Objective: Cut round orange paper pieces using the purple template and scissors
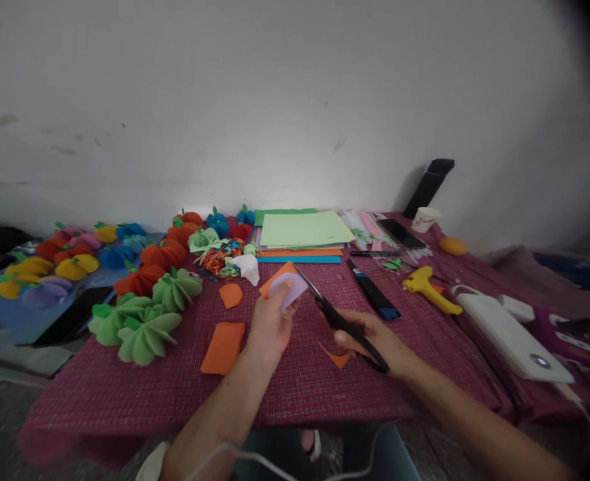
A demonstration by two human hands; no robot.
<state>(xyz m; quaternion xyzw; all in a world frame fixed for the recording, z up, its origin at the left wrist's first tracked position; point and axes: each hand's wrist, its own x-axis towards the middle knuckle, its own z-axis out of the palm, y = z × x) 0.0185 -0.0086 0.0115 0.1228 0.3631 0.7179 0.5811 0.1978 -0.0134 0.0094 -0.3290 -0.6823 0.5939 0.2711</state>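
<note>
Two hands meet over a maroon checked tablecloth (295, 381): the left hand (269, 324) pinches an orange paper piece (273, 279) with a pale round template (288, 288), while the right hand (377, 337) grips black-handled scissors (347, 326) whose blades slant up-left along the paper's right edge.

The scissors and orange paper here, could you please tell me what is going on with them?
A person is cutting paper. The left hand holds an orange paper piece with a pale round shape on it; the right hand works black scissors, blades at its edge. Orange offcuts lie on the red checked cloth, paper ornaments to the left.
</note>
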